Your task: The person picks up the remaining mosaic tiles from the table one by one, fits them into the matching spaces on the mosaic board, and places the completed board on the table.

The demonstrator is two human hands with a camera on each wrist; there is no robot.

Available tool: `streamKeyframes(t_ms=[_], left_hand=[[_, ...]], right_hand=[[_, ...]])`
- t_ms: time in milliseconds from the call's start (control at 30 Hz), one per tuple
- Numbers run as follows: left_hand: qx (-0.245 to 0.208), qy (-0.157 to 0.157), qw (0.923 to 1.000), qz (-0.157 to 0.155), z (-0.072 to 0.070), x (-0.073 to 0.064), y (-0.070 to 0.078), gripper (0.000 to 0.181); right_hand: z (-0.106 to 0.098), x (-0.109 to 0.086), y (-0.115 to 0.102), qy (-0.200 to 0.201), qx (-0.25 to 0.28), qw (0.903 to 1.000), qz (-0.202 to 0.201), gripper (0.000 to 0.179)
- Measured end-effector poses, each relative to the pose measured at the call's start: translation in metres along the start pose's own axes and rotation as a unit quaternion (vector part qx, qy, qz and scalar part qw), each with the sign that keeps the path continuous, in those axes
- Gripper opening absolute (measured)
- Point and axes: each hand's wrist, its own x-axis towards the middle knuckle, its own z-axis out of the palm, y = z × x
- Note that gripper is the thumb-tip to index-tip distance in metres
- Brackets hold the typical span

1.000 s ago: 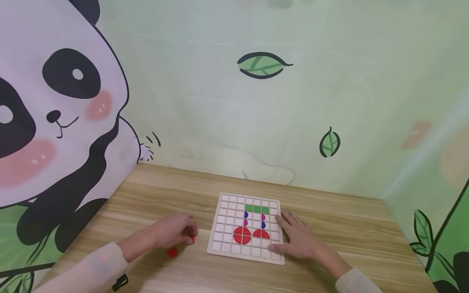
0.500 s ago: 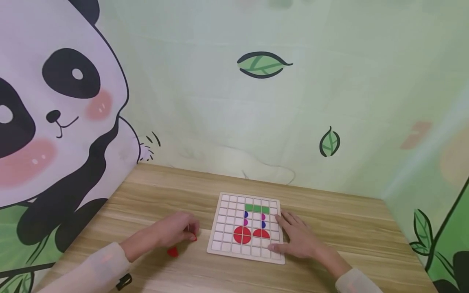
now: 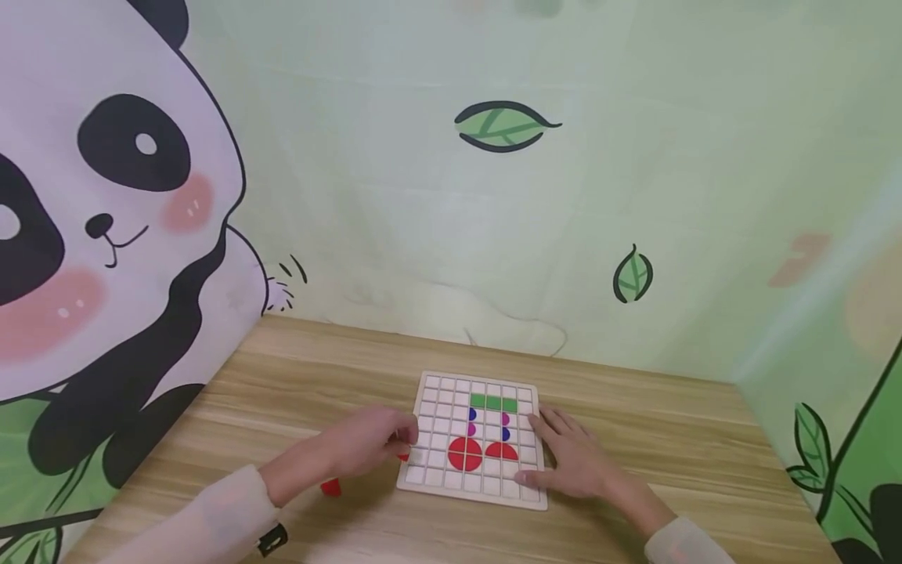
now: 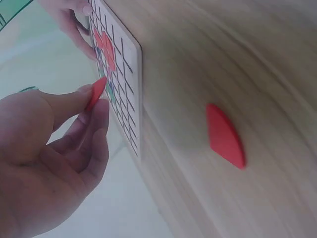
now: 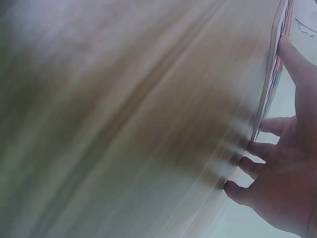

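In the left wrist view a red quarter-circle tile (image 4: pixel 97 93) is pinched between the thumb and fingers of my left hand (image 3: pixel 369 443), which is at the left edge of the white grid board (image 3: pixel 430 435). My right hand (image 3: pixel 579 460) rests along the board's right edge, thumb on its surface and fingers spread. On the board are a row of green squares (image 3: pixel 494 403), small blue and magenta half-round tiles (image 3: pixel 505 420), a red full circle (image 3: pixel 458 446) and a red half circle (image 3: pixel 502 451). Another red quarter-circle tile (image 4: pixel 225 139) lies loose on the table.
The wooden table (image 3: pixel 338 352) meets a pale green backdrop (image 3: pixel 395 157) behind the board. A large panda picture (image 3: pixel 141 235) covers the left side. A small black item (image 3: pixel 272 540) shows by the left sleeve.
My left hand has lifted the red tile from the table and carried it right to the board's left edge. The right hand and the board hold still.
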Motion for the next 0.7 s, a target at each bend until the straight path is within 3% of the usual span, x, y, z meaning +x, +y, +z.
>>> streamKeyframes(t_ms=[300,500,700], left_hand=[[0.005,0.024,0.9994,0.024,0.010,0.030,0.011,0.013],[0.028,0.032,0.9990,-0.010,0.016,0.047,0.024,0.011],[0.020,0.013,0.9993,-0.029,0.023,0.058,0.033,0.012]], right_hand=[[0.002,0.001,0.003,0.003,0.003,1.0000,0.001,0.109],[0.002,0.001,0.003,0.002,0.002,1.0000,0.001,0.109],[0.002,0.000,0.002,0.003,0.005,1.0000,0.000,0.109]])
